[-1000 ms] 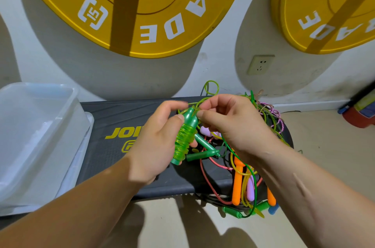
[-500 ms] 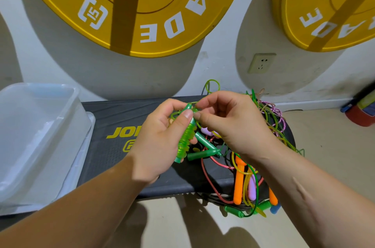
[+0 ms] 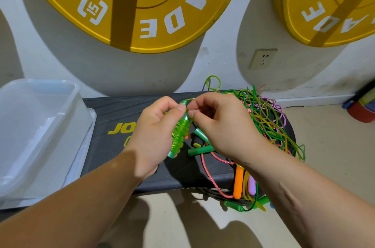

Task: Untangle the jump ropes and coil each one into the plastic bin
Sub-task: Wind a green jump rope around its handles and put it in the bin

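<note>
from the head view, the left hand (image 3: 154, 138) grips a ribbed green handle (image 3: 179, 136) while the right hand (image 3: 221, 126) pinches its cord over the tangle (image 3: 261, 121) on the bench (image 3: 113, 113), so tugging could tighten knots, the bin (image 3: 40, 117) still bare.

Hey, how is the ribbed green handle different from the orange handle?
The ribbed green handle is translucent and ridged; the orange handle is opaque and smooth. The left hand grips the green one; the orange one lies untouched, poking past the front edge of the bench. Both are jump-rope handles.
</note>
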